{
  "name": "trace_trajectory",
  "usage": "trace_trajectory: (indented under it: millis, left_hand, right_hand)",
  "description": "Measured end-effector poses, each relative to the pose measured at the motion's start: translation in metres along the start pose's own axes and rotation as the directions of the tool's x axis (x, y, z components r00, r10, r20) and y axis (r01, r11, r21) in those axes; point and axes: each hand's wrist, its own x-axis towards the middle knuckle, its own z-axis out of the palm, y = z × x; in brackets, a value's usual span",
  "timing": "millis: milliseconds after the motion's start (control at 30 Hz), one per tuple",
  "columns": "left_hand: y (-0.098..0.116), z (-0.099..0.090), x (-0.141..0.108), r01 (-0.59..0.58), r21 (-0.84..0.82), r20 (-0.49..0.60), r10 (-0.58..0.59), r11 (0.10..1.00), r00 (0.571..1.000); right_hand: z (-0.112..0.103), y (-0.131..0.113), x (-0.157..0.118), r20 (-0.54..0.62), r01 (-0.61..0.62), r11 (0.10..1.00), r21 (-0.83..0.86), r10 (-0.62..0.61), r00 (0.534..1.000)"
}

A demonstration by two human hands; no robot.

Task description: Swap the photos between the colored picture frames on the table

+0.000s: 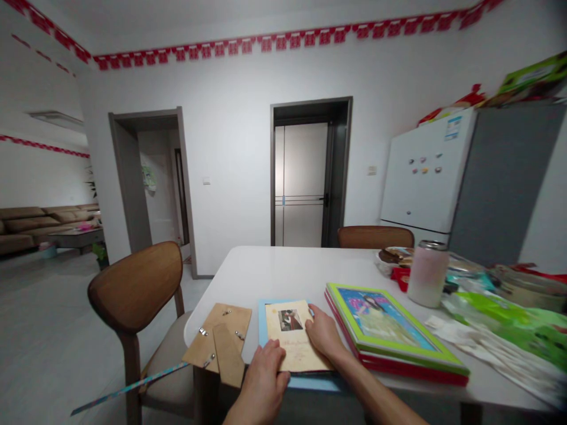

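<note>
A light-blue picture frame (262,330) lies at the table's near edge. Over it is a cream printed sheet (305,354) with a small dark photo near its top. My left hand (266,378) is closed on the sheet's lower left edge, thumb and fingers bent over it. My right hand (322,334) grips its right edge, fingers curled round the side. To the left lies a brown frame backing board (237,307) with metal clips and a stand leg (228,354). A thin patterned strip (128,386) sticks out beyond the table's left edge.
Right of my hands is a stack of frames, a green picture frame (385,321) on top of red ones. Behind it stands a pink-and-white bottle (427,274), beside green plastic bags (509,319) and a white cloth (487,348). A wooden chair (142,289) is at the left.
</note>
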Motion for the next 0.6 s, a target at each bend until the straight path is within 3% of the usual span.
trace_trajectory:
  millis: [133,300,600]
  left_hand:
    - [0.014,-0.01,0.002,0.014,0.115,0.024,-0.017,0.993,1.0]
    - [0.019,-0.013,0.008,0.024,0.248,0.033,-0.033,0.968,0.999]
    - [0.022,-0.013,0.015,0.037,0.373,0.065,-0.066,0.927,0.996]
  right_hand:
    - [0.004,0.006,-0.001,-0.025,0.14,0.988,-0.067,-0.142,0.99]
    - [0.002,0.009,-0.008,0.041,0.239,0.965,-0.112,-0.236,0.971]
    - [-0.026,0.009,-0.041,0.297,0.317,0.946,0.063,-0.321,0.899]
